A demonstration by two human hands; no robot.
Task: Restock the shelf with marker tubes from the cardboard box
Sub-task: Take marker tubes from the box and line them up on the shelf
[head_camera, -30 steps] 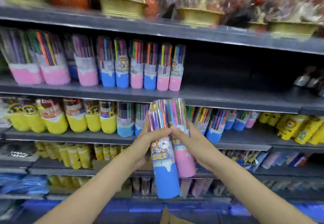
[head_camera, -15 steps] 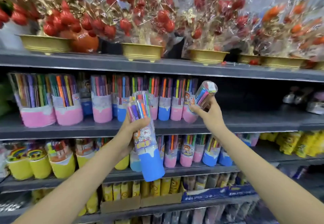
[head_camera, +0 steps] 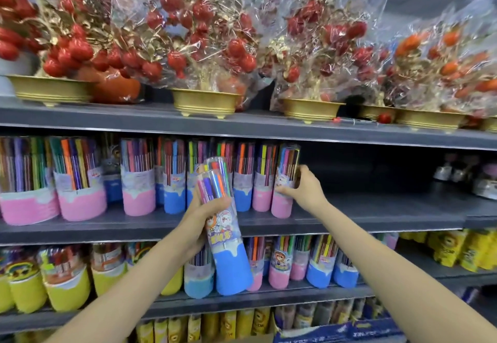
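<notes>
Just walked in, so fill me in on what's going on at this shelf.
A person is stocking marker tubes. The right hand holds a pink-based tube standing upright at the right end of the row on the middle shelf. The left hand grips two blue-based tubes, tilted in front of the shelves. To the right of the row the shelf has open space.

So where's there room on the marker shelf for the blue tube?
Bare shelf board runs right of the pink-bottomed tube that the right hand holds, up to the blurry silvery things. Left of that tube it's packed. The left hand holds the blue-bottomed tube.
</notes>
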